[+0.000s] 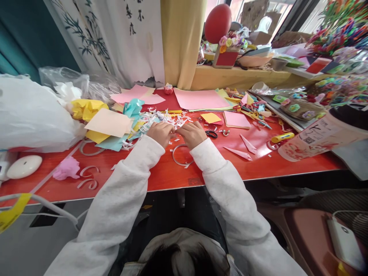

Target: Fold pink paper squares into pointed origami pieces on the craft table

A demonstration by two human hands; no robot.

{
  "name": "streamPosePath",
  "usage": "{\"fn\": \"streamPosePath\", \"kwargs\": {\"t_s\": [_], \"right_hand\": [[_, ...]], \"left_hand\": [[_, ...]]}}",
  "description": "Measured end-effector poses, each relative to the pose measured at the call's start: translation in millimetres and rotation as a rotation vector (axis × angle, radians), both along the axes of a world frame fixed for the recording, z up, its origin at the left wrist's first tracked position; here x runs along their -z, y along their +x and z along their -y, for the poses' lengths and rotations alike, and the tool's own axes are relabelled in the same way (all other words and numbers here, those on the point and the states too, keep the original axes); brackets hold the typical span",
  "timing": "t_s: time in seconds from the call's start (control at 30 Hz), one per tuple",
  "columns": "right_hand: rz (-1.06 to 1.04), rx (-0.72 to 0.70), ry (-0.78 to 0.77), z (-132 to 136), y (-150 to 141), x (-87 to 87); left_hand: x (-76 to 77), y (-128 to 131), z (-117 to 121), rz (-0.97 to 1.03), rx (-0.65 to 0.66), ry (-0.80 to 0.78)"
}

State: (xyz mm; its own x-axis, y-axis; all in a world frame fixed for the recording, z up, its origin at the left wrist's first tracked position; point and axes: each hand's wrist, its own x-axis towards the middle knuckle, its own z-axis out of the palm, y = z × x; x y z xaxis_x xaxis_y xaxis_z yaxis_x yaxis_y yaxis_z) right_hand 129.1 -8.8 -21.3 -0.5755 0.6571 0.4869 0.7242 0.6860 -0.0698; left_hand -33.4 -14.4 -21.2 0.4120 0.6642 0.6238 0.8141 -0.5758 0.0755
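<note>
My left hand (161, 133) and my right hand (192, 134) meet fingertip to fingertip just above the red table. Both are closed in a pinch, and what sits between the fingers is too small to make out. Behind them lies a heap of white paper shreds (156, 117). A thin clear ring (183, 155) rests on the tabletop below my hands. Black-handled scissors (211, 134) lie beside my right hand, partly covered by it. Left of my left hand are a pale peach paper sheet (109, 122) and crumpled teal paper (133, 110).
Two pink folded paper cones (238, 153) and a yellow tube (282, 137) lie to the right, near a large tumbler (322, 132). Pink paper sheets (201, 99) are at the back. A white plastic bag (34, 115) fills the left. The table's front edge (172, 188) is close to me.
</note>
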Motion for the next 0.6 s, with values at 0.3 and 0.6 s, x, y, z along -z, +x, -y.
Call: {"fn": "streamPosePath", "kwargs": {"t_s": [0.3, 0.6], "right_hand": [[-0.866, -0.334, -0.771, 3.0, -6.1, -5.5], [-1.054, -0.430, -1.070, 11.1, -10.2, -10.0]], "left_hand": [[-23.8, 2.1, 10.6, 0.796, 0.207, -0.548], [-15.2, 0.4, 4.5, 1.033, 0.362, -0.704]]}}
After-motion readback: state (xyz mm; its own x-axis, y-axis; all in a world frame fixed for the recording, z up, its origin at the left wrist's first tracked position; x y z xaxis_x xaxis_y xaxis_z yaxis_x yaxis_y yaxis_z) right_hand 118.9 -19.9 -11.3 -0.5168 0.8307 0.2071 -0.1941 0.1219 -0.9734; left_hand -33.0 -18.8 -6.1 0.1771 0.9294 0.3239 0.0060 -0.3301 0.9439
